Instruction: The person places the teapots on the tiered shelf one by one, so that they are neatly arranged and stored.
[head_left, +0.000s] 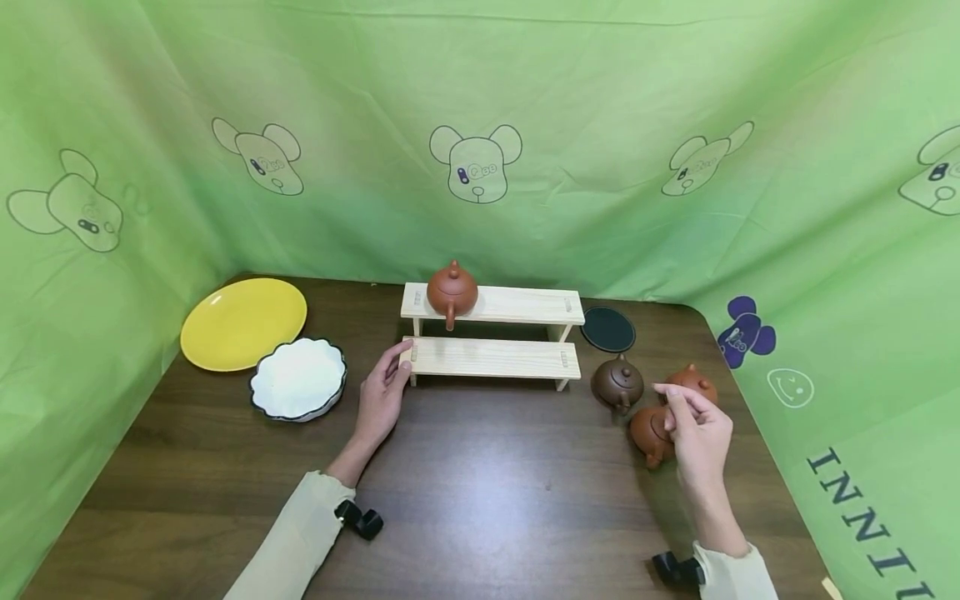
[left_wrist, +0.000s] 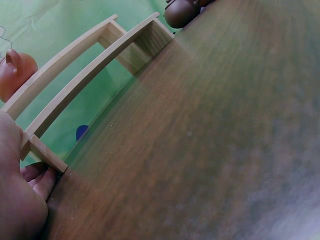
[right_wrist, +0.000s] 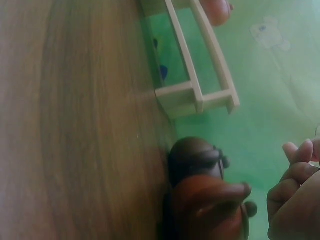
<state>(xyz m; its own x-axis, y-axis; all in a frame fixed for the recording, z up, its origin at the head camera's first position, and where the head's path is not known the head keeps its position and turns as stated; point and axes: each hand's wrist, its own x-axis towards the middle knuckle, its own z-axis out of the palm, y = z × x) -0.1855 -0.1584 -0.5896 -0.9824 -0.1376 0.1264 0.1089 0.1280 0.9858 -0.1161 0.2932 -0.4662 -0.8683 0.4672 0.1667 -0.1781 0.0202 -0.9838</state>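
Note:
My left hand [head_left: 384, 396] holds the left end of the light wooden two-tier stand [head_left: 491, 357], with fingers curled by its side panel in the left wrist view. A reddish-brown clay teapot [head_left: 452, 290] sits on the stand's upper tier, towards the left. Above the teapots at the right hovers my right hand [head_left: 699, 429], fingers loosely bent and apart from them. Under it are a reddish-brown teapot [head_left: 649, 435] and, behind, an orange-brown teapot [head_left: 693, 382], both partly hidden by the hand. Left of these stands a dark brown teapot [head_left: 617, 383].
A round black coaster [head_left: 608, 329] lies right of the stand. At the left, a white scalloped dish [head_left: 298, 379] stands beside a yellow oval plate [head_left: 243, 323]. Green cloth [head_left: 360, 217] printed with mouse heads surrounds the wooden table [head_left: 480, 500] at the back and sides.

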